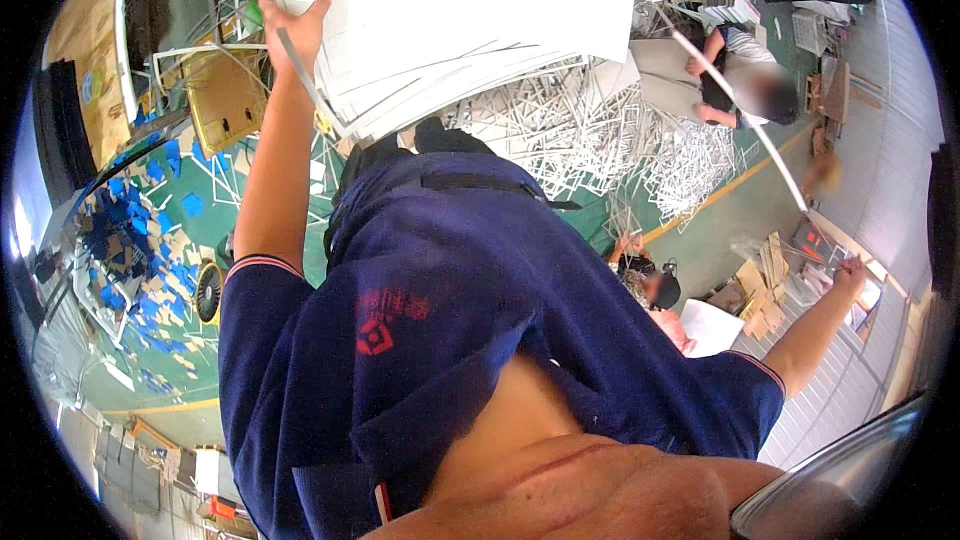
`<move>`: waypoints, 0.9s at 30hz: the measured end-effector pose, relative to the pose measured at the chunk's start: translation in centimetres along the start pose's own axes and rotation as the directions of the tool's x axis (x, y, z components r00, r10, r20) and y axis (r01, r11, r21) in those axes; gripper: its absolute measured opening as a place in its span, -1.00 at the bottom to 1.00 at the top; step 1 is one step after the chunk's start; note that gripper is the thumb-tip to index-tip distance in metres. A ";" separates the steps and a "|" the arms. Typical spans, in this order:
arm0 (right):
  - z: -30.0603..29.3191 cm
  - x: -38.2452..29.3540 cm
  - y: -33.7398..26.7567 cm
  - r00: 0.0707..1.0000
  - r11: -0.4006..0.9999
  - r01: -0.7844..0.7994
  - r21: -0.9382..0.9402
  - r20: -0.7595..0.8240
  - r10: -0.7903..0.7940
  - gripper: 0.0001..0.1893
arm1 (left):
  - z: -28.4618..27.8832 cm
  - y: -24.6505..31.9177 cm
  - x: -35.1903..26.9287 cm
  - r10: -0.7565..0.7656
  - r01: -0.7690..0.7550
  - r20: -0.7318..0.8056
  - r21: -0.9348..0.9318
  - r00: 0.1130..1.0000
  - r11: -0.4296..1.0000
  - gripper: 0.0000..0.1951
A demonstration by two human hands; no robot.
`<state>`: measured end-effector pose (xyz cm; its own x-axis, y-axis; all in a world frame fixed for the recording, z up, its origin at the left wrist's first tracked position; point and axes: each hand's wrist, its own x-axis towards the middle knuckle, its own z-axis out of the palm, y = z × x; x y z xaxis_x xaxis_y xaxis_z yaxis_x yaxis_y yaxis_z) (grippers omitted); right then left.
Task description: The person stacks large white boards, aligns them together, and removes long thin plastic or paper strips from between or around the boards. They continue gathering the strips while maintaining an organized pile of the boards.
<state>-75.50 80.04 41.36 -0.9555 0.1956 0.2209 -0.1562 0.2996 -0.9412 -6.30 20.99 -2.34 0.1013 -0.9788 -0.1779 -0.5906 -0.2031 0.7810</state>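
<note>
A stack of large white sheets [480,22] lies before me, its lower edges fanned out unevenly. My left hand [295,30] rests at the stack's left edge with thumb and fingers spread. A narrow grey strip [300,67] crosses that wrist and runs down along the sheet edge. Far out to the right, my right hand [850,276] is raised with its fingers curled. A long, thin white strip [739,101] slants from beside the stack down towards this hand. Whether the fingers hold it is too small to make out.
Tangled white offcut strips [570,127] are heaped on the green floor [480,232] below the stack. Blue and tan scraps [142,240] lie left, near a round fan [208,291]. Two co-workers, one person [750,82] upper right and another person [652,289] lower down, are nearby.
</note>
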 end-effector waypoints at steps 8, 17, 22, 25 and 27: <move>14.9 -12.6 6.7 0.932 0.970 0.100 -0.220 0.361 -0.014 -0.79 | -5.2 -1.5 -5.4 0.057 -0.045 0.034 -0.292 0.998 0.955 -0.68; 26.8 -52.8 11.9 0.037 0.926 0.348 -0.144 0.989 0.140 -0.71 | -7.8 1.9 -16.1 -0.291 0.483 0.594 -0.191 0.750 0.854 -0.78; 30.5 -59.9 10.9 -0.408 0.901 0.209 0.381 0.871 -0.273 -0.66 | -7.8 11.1 -18.2 0.174 0.414 0.783 -0.487 0.597 0.769 -0.55; 30.7 -58.1 12.5 -0.622 0.909 0.129 0.397 0.746 -0.237 -0.53 | -6.5 8.9 -16.4 0.455 0.346 0.685 -0.702 0.569 0.623 -0.46; 29.3 -54.7 14.5 -0.465 0.984 -0.066 0.167 0.867 -0.178 -0.48 | -5.7 6.2 -15.0 0.434 0.315 0.677 -0.693 0.595 0.648 -0.50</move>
<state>-32.86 46.37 8.12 0.2554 -0.9540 -0.1569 -0.1325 0.1262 -0.9831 -6.94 34.21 8.59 -0.7373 -0.6532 -0.1724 0.2039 -0.4584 0.8651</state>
